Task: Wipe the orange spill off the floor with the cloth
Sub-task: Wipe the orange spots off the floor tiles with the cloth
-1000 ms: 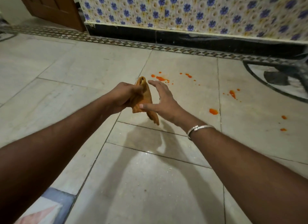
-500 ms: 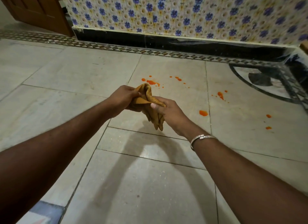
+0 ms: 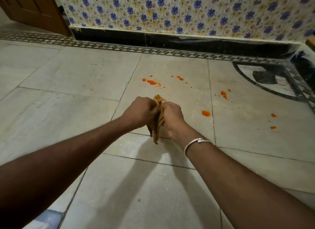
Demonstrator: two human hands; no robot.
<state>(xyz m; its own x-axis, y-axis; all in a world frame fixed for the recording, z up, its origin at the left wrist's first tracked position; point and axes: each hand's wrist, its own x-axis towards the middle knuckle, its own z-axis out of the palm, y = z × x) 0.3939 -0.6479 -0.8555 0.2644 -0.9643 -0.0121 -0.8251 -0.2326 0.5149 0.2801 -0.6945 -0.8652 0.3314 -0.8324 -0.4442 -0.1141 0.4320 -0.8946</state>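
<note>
Mustard-brown cloth (image 3: 157, 121) is bunched up between both hands around the middle of the frame. It's held up off the floor (image 3: 76, 78), with its loose ends dangling below the fists. The left hand (image 3: 139, 113) has its fingers curled tight round the left side of the wad. The right hand (image 3: 172, 116) grips the other side, thumb pressed down on top. The fingertips are mostly tucked behind the fabric, so exactly how they lie is hard to say.

The orange spill (image 3: 152, 82) is scattered over the pale tiles above and to the right of the hands. There's a cluster of drops just above the cloth, a streak (image 3: 223, 94) further right and a fat blob (image 3: 206, 113) near the right hand. Two small spots (image 3: 273, 115) sit toward the right edge. The cloth is well apart from all of it.

A silver bracelet (image 3: 196, 142) sits on the right wrist. A blue-flower wall (image 3: 170, 12) runs across the top with black skirting (image 3: 170, 41) under it, and there's a brown door (image 3: 34, 8) in the upper left. The arms throw shadows on the tiles at lower centre.
</note>
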